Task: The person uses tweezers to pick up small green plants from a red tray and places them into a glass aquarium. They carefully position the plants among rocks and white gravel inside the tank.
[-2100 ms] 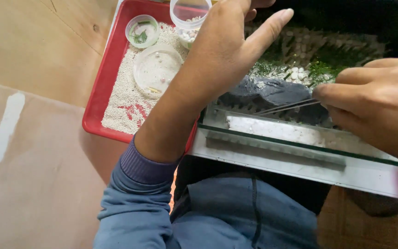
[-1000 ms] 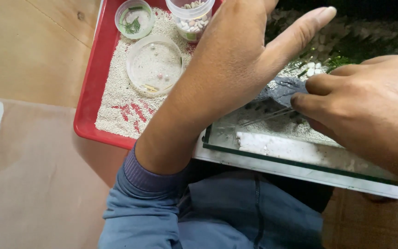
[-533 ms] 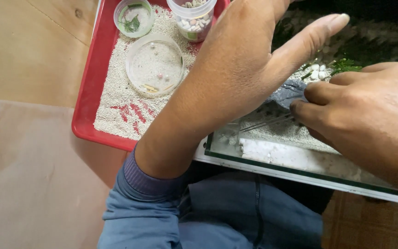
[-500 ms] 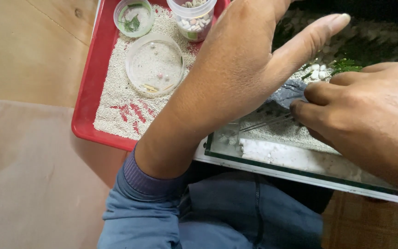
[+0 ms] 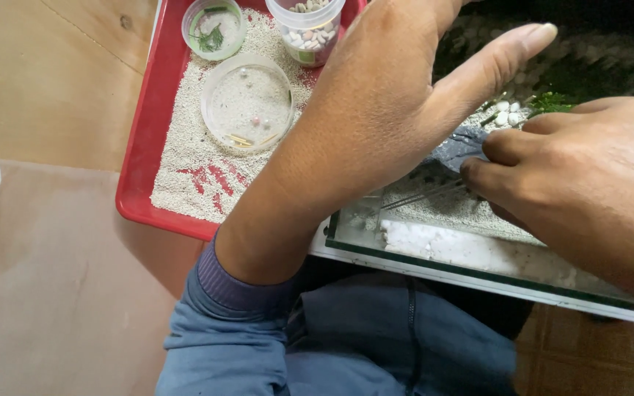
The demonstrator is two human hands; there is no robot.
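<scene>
From the head cam, the right hand (image 5: 588, 183) is pinching a pair of thin metal tweezers (image 5: 423, 196) over the sand inside the glass tank (image 5: 478, 275), near a dark grey stone (image 5: 458, 147). The left hand (image 5: 398, 110) hovers over the tank's corner, thumb out, can't tell if it's gripping anything, and the red tray (image 5: 135, 183) of sand with its little plastic cups sits just left of the tank

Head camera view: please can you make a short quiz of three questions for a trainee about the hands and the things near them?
1. True or false: the right hand holds thin metal tweezers.
2. What colour is the tray with sand?
3. What lies in the tall clear cup? A) pebbles B) water C) coins

Key: 1 true; 2 red; 3 A.
</scene>
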